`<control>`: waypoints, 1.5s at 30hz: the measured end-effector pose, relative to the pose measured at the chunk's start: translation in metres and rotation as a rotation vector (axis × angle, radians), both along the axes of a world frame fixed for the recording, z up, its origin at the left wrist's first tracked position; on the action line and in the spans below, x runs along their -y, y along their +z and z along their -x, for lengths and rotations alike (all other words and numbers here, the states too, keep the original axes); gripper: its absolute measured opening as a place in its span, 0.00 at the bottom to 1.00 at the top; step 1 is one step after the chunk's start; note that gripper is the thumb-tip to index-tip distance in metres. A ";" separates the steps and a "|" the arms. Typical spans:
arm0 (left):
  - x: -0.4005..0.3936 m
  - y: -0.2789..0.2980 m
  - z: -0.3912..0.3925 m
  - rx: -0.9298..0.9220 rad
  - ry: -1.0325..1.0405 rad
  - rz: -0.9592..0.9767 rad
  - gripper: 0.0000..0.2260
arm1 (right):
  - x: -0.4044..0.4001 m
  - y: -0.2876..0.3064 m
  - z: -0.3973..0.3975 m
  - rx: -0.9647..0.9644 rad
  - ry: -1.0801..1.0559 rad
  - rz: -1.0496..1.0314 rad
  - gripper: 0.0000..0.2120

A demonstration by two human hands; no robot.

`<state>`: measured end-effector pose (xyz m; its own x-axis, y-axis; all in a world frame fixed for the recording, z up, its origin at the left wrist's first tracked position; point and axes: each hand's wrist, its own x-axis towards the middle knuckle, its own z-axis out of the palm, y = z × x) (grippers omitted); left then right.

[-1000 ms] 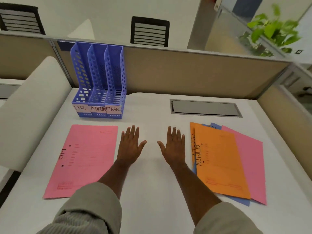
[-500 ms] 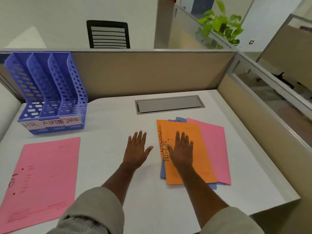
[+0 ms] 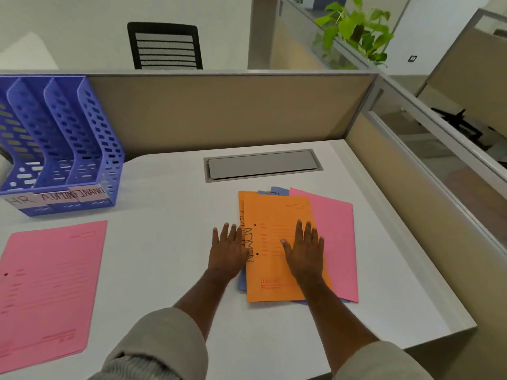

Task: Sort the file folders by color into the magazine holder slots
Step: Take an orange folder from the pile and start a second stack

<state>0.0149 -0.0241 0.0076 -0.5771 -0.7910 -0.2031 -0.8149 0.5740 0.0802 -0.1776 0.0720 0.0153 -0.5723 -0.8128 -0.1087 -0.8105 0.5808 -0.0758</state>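
Observation:
A stack of folders lies right of centre on the white desk. Its top one is an orange folder [image 3: 274, 259] marked ADMIN, over another orange one, a blue folder [image 3: 279, 191] and a pink folder [image 3: 336, 242]. My right hand [image 3: 304, 249] rests flat on the orange folder, fingers straight. My left hand [image 3: 227, 249] lies flat at the stack's left edge, touching the orange folder. A separate pink folder [image 3: 46, 286] marked HR lies at the left. The blue magazine holder [image 3: 60, 149], with slots labelled HR, ADMIN and FINANCE, stands at the back left.
A grey cable hatch [image 3: 260, 164] is set into the desk behind the stack. Beige partition walls [image 3: 219, 111] close the back and right sides. The desk's [image 3: 164, 242] right edge runs close to the stack. A black chair and a plant stand beyond the partition.
The view swung right. Both hands moved right from bare desk: the right hand went onto the orange folder, and the left hand came to the stack's left edge.

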 end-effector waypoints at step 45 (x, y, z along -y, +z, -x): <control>0.017 0.038 -0.054 -0.935 0.749 -0.558 0.16 | 0.025 0.026 0.006 0.677 -0.534 0.434 0.14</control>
<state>0.0694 -0.0409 0.0454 -0.1392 -0.9184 -0.3704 -0.4272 -0.2817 0.8592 -0.1833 0.0466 0.0416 -0.8051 -0.5102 -0.3026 -0.1529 0.6715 -0.7251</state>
